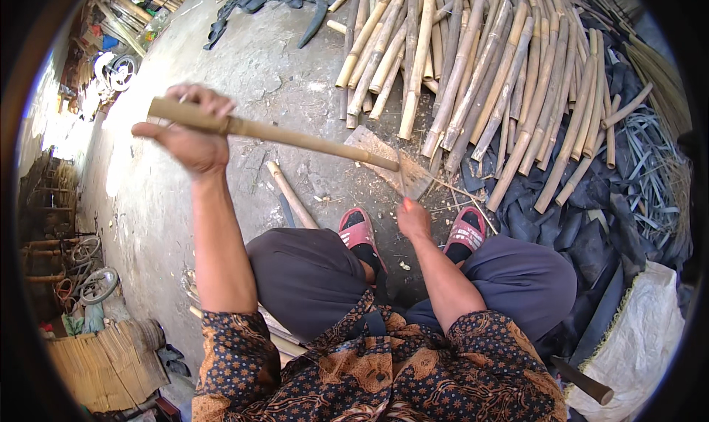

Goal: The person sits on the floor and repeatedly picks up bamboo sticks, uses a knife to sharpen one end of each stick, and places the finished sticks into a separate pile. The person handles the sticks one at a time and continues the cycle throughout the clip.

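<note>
My left hand (193, 138) is raised at the left, its fingers and thumb around the thick end of a bamboo pole (295, 138). The pole slants down to the right, its far end over a wooden board (422, 184) scattered with pale shavings. In my right hand (413, 219), closed between my feet, is a knife (401, 178) with an orange-red handle. Its narrow blade, seen nearly edge-on, points away from me and meets or crosses the pole's end; I cannot tell which.
Many bamboo poles (473, 75) lie piled at the far right, beside dark rubber-like sheets (576, 234). A loose bamboo piece (292, 193) rests left of my pink sandals (360, 234). At the lower right are a white sack (639, 341) and a dark wooden handle (587, 381).
</note>
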`<act>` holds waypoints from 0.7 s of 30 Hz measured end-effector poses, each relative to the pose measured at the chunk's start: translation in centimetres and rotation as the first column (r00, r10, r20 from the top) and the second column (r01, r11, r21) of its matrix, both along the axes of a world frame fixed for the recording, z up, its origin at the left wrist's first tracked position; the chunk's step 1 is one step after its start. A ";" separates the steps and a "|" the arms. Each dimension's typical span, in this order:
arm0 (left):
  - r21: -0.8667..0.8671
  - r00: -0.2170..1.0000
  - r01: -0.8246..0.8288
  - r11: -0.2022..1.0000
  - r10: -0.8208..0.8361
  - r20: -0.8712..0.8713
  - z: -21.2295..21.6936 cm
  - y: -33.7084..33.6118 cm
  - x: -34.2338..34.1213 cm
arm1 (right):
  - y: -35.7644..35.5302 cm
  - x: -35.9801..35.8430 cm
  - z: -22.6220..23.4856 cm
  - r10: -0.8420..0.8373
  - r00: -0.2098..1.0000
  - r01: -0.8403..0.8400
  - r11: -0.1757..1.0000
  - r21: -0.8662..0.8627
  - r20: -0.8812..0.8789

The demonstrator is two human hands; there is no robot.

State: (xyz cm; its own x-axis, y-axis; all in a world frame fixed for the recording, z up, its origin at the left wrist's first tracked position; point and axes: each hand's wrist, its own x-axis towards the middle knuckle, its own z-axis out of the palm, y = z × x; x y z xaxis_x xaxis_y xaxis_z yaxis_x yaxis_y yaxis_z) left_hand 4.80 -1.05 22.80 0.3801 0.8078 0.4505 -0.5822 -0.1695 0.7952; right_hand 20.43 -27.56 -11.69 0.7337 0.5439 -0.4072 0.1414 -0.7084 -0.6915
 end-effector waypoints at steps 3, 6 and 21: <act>0.132 0.923 0.097 0.986 -0.040 -0.384 -5.4 0.9 1.5 | -1.6 0.1 -1.7 0.053 0.999 -0.053 0.988 -0.145 -0.004; 0.062 0.669 0.193 0.979 -0.085 -0.738 -13.3 0.2 2.8 | -2.5 0.1 -2.3 0.121 0.992 -0.122 0.992 -0.034 -0.025; 0.033 0.077 -0.727 0.686 0.129 -0.989 -35.9 -1.3 -18.6 | -3.7 0.4 -4.9 0.221 0.970 -0.205 0.968 -0.145 0.101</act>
State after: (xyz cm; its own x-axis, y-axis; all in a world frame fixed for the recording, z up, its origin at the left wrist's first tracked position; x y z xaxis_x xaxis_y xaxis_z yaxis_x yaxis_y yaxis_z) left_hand -13.82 -2.37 -13.05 -0.2511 0.9255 -0.2835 0.6210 0.3787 0.6862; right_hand 20.84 -31.21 -16.62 0.6528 0.6394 -0.4062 0.3721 -0.7377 -0.5633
